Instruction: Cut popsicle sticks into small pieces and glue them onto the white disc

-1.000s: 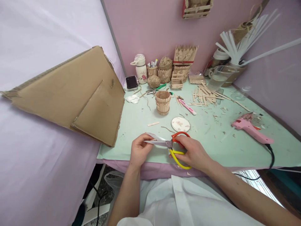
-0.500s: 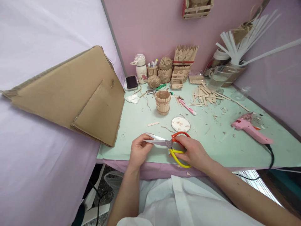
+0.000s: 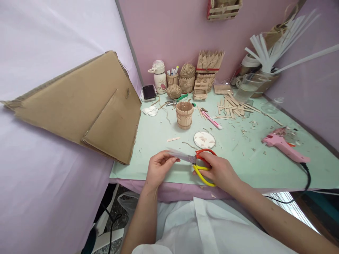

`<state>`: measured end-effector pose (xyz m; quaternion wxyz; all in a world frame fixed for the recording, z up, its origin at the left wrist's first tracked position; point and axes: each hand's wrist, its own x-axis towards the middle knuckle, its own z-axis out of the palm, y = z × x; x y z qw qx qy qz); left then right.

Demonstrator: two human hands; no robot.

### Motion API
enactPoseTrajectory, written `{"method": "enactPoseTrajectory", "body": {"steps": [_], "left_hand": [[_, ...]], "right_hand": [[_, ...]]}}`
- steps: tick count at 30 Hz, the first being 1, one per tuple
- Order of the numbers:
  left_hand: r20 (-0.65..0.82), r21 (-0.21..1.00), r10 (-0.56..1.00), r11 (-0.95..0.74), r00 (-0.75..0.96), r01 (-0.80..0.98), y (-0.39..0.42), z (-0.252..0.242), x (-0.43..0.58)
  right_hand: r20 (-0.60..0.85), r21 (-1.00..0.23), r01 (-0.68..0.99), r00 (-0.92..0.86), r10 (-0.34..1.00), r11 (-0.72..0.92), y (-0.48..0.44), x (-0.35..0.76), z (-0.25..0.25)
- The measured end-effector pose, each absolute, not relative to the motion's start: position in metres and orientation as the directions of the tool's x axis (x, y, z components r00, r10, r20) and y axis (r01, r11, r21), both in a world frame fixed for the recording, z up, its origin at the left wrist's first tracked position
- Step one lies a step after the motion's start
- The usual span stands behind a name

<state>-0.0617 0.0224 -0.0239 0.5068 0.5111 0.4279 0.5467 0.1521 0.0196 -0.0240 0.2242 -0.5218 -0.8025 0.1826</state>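
My right hand grips the scissors, which have one red and one yellow handle. Their blades point left and are blurred near the tips. Close by the blade tips, my left hand is closed, thumb against fingers; whatever it pinches is too small or hidden to make out. Beyond the hands lie a round white lid with small wooden pieces on it, a short wooden stick and a bit of twine. Farther back stands a small wooden barrel-shaped cup.
At the right lies a pink glue gun with a black cord. A pile of wooden sticks and a pink cutter lie behind. Cardboard leans at the left. A white bottle and twine ball stand by the wall.
The scissor blades have swung together from their spread position, and the scissors have shifted slightly right. My left thumb has moved right, below the blades.
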Motion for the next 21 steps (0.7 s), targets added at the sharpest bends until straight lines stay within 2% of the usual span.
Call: {"method": "enactPoseTrajectory", "body": {"steps": [3, 7, 14, 21], "left_hand": [[0.085, 0.990, 0.996, -0.083, 0.011, -0.115, 0.023, -0.021, -0.058], [0.025, 1.000, 0.999, -0.025, -0.023, 0.015, 0.018, -0.012, -0.063], [0.081, 0.936, 0.995, -0.054, -0.064, 0.347, 0.009, 0.001, -0.093], [0.166, 0.866, 0.981, -0.192, 0.097, 0.461, 0.027, 0.020, -0.077]], "right_hand": [[0.120, -0.621, 0.738, -0.245, 0.962, 0.265, 0.018, 0.149, -0.017], [0.069, -0.613, 0.754, -0.244, 0.967, 0.234, 0.017, 0.140, -0.007], [0.076, -0.499, 0.802, -0.337, 0.938, 0.329, 0.029, 0.108, -0.001], [0.237, -0.508, 0.719, -0.413, 0.879, 0.475, 0.043, 0.084, 0.003]]}}
